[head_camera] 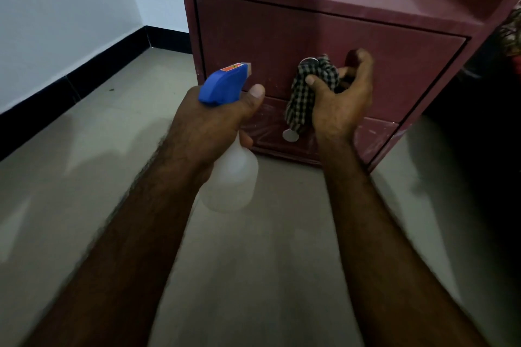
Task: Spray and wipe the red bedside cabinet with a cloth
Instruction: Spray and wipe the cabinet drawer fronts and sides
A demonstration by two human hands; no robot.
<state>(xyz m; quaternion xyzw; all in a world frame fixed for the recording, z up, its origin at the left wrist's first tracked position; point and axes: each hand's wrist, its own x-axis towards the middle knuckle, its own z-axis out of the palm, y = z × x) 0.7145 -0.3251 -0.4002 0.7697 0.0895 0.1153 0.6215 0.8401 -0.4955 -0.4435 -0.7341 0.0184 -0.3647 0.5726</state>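
Red wooden bedside cabinet (324, 36) stands on the tiled floor (253, 248) before me. My right hand (341, 101) bunches the checked black-and-white cloth (310, 87) against the upper drawer knob (308, 60), likely for wiping. My left hand (208, 124) grips the translucent blue-headed spray bottle (225, 87), nozzle aimed at the drawer front.

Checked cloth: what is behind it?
The upper drawer's round knob peeks out above the checked cloth, gripped by the right hand. The rest of the knob is covered.

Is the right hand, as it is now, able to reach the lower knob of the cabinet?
Probably yes. The right hand holds the cloth at the cabinet front, just above the lower knob, which shows uncovered; the spray bottle in the left hand is aside.
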